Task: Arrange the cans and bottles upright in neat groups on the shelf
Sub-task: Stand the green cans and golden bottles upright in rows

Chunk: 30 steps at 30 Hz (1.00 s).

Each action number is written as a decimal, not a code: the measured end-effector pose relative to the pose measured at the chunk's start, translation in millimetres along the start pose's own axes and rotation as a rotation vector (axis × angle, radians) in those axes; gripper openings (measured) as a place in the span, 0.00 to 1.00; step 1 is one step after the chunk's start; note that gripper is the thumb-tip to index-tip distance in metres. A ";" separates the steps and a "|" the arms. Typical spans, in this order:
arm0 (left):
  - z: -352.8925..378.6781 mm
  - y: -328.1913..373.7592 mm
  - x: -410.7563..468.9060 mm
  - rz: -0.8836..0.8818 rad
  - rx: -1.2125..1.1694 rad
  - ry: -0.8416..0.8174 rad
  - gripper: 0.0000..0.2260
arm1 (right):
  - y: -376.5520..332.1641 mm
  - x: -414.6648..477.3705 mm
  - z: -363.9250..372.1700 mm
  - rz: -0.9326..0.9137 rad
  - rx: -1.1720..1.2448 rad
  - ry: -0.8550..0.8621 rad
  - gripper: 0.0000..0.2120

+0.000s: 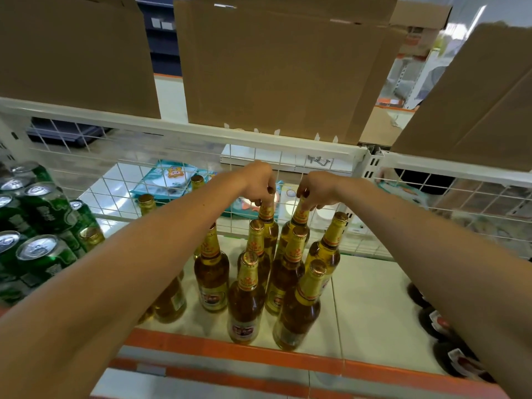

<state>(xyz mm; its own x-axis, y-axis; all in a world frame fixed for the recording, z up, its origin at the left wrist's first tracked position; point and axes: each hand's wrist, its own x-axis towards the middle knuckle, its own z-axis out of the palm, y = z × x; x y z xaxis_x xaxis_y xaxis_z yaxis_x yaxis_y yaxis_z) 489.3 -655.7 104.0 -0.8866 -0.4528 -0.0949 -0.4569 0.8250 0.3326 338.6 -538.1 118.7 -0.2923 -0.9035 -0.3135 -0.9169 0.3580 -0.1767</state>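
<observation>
head view looks down along two bare forearms stretched forward, nearly parallel, over a white shelf [371,298] with an orange front strip. the left hand [260,184] is bent down at the wrist, its fingers curled and pinching the top of a rear amber glass bottle with a gold foil neck [266,214]. the right hand [316,191], bent down the same way, pinches the gold neck of the neighbouring rear bottle [300,217]. both bottles are at the back of a cluster of upright amber bottles [247,286] in the middle of the shelf, close to the white wire mesh back [100,180]. green drink cans [43,254] stand packed together at the left. dark bottles [437,323] show at the right edge, partly hidden by the right forearm. brown cardboard boxes [273,67] sit on the shelf level above.
</observation>
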 end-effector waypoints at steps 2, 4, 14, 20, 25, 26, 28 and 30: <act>-0.4 -0.7 0.1 -0.029 -0.011 -0.007 0.12 | 2.8 -2.2 -3.7 0.017 0.026 -0.003 0.15; -0.1 -0.8 0.6 -0.048 -0.013 0.007 0.12 | 4.8 -3.6 -6.4 0.013 0.049 -0.005 0.13; 3.9 11.3 0.4 -0.059 0.025 0.039 0.14 | 4.7 -8.8 -4.4 0.035 0.074 0.001 0.15; -2.9 8.5 -1.1 -0.111 0.019 -0.054 0.15 | 14.6 -30.6 -11.1 0.169 0.094 -0.149 0.25; -1.6 23.3 3.5 -0.057 0.108 -0.020 0.21 | 27.2 -50.3 -9.2 0.187 0.024 -0.322 0.24; -1.1 29.8 5.5 -0.035 0.088 -0.008 0.22 | 29.5 -52.9 -7.0 0.185 0.030 -0.334 0.24; -0.3 44.5 10.0 0.019 0.035 -0.007 0.24 | 33.7 -56.9 -2.8 0.160 0.037 -0.288 0.21; 2.2 58.0 14.4 0.060 0.019 -0.033 0.23 | 37.6 -61.6 -0.8 0.126 0.012 -0.182 0.16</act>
<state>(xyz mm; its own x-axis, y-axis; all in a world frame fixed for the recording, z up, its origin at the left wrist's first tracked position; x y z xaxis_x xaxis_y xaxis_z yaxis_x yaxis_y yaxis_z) 449.9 -613.6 119.9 -0.9141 -0.3912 -0.1068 -0.4040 0.8565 0.3212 321.9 -469.3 132.1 -0.3500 -0.7942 -0.4967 -0.8723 0.4696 -0.1362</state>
